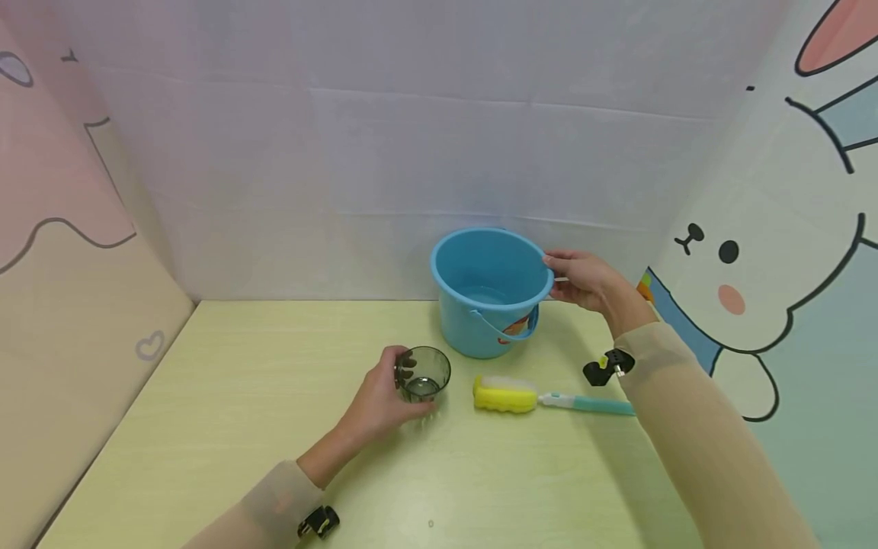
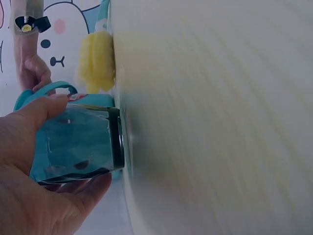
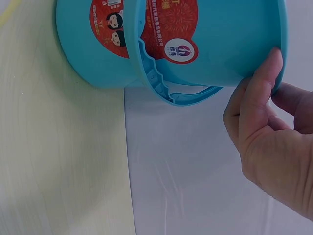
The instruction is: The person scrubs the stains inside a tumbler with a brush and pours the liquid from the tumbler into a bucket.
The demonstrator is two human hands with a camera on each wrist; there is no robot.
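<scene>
My left hand (image 1: 384, 393) grips a dark, see-through glass cup (image 1: 424, 374), its fingers and thumb wrapped round the sides. In the left wrist view, the base of the cup is right at the table surface. At the back of the table is a blue plastic bucket (image 1: 473, 328) with a hanging handle (image 3: 186, 98) and a red label (image 3: 171, 29). My right hand (image 1: 583, 280) pinches the bucket's rim on its right side, thumb and fingers on either face of the wall. A little clear water seems to lie at the bottom of the bucket.
A bottle brush with a yellow sponge head (image 1: 506, 395) and a teal-and-white handle (image 1: 597, 404) lies in front of the bucket. The pale wooden table (image 1: 240, 412) meets a white cloth wall (image 1: 309, 191) behind. Cartoon-printed sheets (image 1: 775, 267) stand at both sides.
</scene>
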